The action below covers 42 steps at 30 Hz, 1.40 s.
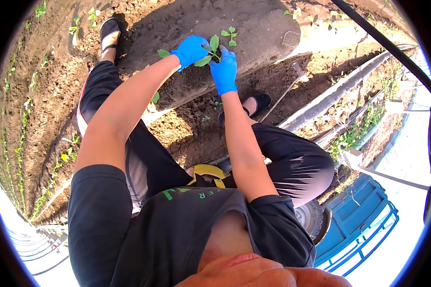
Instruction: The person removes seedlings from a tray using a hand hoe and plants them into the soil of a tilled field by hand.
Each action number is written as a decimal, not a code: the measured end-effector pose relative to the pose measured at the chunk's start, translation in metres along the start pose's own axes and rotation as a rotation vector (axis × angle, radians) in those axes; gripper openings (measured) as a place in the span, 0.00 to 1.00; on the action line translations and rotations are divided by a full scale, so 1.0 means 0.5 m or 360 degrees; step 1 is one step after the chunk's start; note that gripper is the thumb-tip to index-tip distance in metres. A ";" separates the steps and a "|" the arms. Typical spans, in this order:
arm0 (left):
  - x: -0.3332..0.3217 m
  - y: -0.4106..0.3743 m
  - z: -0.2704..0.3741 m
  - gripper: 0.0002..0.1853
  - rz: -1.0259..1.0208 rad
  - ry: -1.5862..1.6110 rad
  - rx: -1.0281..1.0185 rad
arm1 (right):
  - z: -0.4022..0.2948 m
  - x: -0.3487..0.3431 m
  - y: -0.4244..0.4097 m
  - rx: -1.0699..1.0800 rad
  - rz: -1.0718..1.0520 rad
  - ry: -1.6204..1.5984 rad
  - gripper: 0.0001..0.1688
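A leafy green seedling [214, 42] stands in the brown soil of a raised bed [251, 21], between my two blue-gloved hands. My right hand [225, 71] is at its base, with thumb and fingers around the stem; soil marks the fingertips. Curled close on the other side is my left hand [192, 50]. Leaves partly cover its fingertips, so its grip on the stem is unclear. Just beyond them grows a smaller seedling [231, 36]. Another leaf [163, 53] shows left of my left glove.
A thin-handled tool [281, 97] lies by my right shoe [263, 103]. Seedling rows [23, 138] run along the left. A black bar [384, 46] crosses the upper right. At lower right stands a blue cart [352, 215] with a wheel [307, 219]. Something yellow and black [208, 170] sits between my legs.
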<state>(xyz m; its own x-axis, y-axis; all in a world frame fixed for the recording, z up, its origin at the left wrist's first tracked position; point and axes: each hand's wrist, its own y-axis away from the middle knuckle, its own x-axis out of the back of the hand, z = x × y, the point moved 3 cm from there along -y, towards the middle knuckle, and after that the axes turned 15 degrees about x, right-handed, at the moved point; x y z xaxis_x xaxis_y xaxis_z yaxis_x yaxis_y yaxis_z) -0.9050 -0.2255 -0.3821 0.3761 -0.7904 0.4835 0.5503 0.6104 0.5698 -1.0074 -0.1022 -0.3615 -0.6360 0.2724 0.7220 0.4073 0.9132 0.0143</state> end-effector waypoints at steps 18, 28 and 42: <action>-0.005 -0.014 -0.009 0.14 0.0037 -0.0037 0.0037 | 0.005 -0.018 -0.017 -0.0065 0.0137 0.0061 0.19; -0.003 -0.012 0.020 0.13 -0.0153 -0.0099 0.0009 | 0.010 -0.007 -0.039 -0.0023 0.0018 0.0170 0.18; 0.076 0.032 0.054 0.18 0.0202 -0.0167 0.0109 | 0.055 0.127 0.009 0.0133 -0.0127 0.0013 0.09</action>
<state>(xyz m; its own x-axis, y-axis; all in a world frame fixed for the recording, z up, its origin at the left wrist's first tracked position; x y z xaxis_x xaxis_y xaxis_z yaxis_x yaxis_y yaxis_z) -0.9021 -0.2442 -0.3366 0.3575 -0.6991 0.6193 0.4498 0.7100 0.5418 -1.0640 -0.0724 -0.3349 -0.6589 0.1956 0.7263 0.2994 0.9540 0.0147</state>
